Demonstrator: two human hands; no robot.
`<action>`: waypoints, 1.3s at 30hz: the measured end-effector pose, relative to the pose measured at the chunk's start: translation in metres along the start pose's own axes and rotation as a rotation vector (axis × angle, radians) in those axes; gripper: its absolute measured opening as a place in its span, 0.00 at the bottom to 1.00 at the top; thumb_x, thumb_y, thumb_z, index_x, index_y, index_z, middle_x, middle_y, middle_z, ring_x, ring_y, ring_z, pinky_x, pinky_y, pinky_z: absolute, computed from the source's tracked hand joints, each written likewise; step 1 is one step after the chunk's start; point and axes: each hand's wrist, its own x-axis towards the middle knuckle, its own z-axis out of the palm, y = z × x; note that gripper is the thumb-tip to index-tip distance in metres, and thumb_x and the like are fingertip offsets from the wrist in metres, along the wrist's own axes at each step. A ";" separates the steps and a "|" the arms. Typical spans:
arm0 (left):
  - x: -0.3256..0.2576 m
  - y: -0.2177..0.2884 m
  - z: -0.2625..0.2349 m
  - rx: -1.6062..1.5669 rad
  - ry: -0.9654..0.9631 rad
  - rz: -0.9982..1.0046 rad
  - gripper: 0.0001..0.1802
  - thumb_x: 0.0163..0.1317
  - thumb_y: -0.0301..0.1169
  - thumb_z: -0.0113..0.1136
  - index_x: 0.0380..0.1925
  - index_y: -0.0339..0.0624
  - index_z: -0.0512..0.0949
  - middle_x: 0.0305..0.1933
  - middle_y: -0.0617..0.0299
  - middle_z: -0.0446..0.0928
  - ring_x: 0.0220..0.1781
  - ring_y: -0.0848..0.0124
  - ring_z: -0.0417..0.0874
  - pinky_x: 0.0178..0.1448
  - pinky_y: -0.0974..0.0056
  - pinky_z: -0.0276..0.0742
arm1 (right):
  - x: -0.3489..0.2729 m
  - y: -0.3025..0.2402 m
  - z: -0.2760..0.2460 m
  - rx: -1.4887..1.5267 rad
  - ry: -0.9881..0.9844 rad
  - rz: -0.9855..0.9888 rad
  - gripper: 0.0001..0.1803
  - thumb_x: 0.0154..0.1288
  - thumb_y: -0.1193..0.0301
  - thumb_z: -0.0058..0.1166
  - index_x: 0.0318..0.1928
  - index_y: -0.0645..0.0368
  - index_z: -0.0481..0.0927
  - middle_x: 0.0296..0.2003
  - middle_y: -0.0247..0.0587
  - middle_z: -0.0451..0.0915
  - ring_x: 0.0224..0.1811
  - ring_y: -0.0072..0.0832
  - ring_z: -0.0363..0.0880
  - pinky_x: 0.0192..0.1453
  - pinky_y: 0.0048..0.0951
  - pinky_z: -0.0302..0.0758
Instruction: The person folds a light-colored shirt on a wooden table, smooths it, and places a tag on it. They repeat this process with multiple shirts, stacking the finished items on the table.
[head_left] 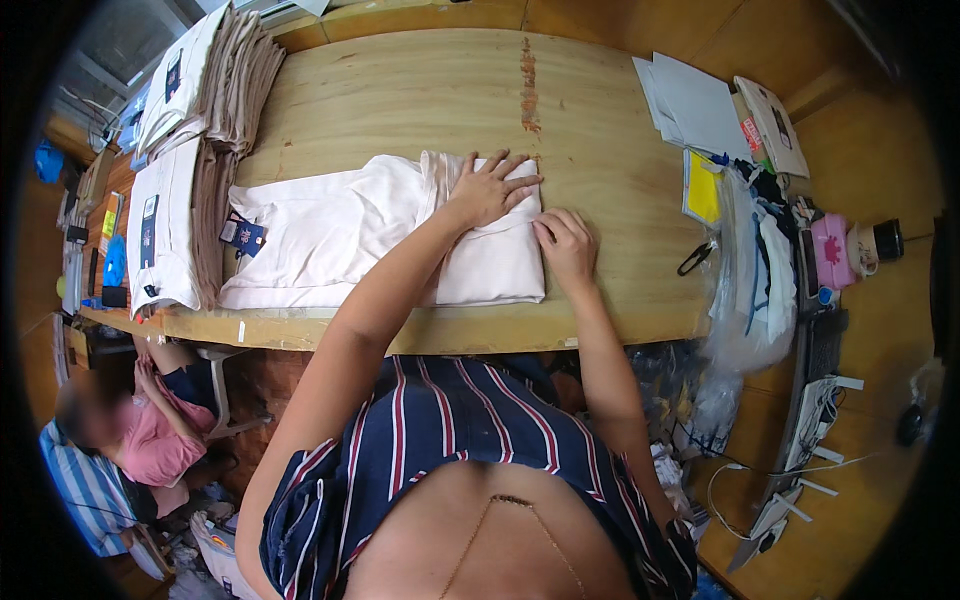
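Across a wooden table [400, 100], seen in the head view, a pale garment [330, 220] is lying lengthwise near the front edge, with both hands resting at its right end. The left hand [490, 187] is lying flat with spread fingers, gripping nothing; the right hand [567, 245] is bending its fingers at the garment's right edge, though whether they are pinching the cloth I cannot tell. The folding is looking partly done: the right end is sitting squared and layered, while the middle is bunching and the left end is spreading loose beside a blue tag [243, 233]. Judging by the neat stacks of folded garments [165, 215] standing at the left, the smoothing and the rest of the folding are seemingly remaining. Around the table's right side, white sheets [690, 100], a yellow packet [703, 185], black scissors [693, 258] and clear plastic bags [745, 270] are lying close together. Beyond them, a pink box [830, 250] is standing near a brown wooden wall [880, 160]. Below the table at the left, a person in a pink top [165, 440] is sitting.
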 end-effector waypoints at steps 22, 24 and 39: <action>0.050 -0.004 -0.017 -0.145 -0.216 -0.055 0.27 0.52 0.48 0.55 0.46 0.41 0.68 0.46 0.50 0.71 0.52 0.55 0.68 0.48 0.50 0.65 | 0.002 0.012 0.000 0.054 -0.046 0.021 0.06 0.48 0.76 0.55 0.29 0.60 0.77 0.29 0.39 0.77 0.33 0.35 0.75 0.35 0.31 0.72; 0.049 -0.006 -0.015 -0.303 -0.206 -0.016 0.26 0.53 0.47 0.54 0.45 0.39 0.67 0.45 0.47 0.72 0.49 0.53 0.70 0.46 0.53 0.67 | 0.000 0.009 -0.001 0.011 -0.018 0.001 0.05 0.47 0.76 0.55 0.28 0.60 0.77 0.29 0.38 0.76 0.34 0.35 0.74 0.36 0.31 0.72; 0.032 -0.009 -0.030 -0.936 -0.032 0.076 0.20 0.59 0.44 0.50 0.37 0.35 0.66 0.30 0.53 0.71 0.35 0.70 0.68 0.40 0.65 0.66 | -0.009 -0.003 -0.010 0.259 0.019 0.222 0.09 0.48 0.79 0.55 0.34 0.61 0.76 0.32 0.42 0.77 0.32 0.36 0.77 0.36 0.30 0.74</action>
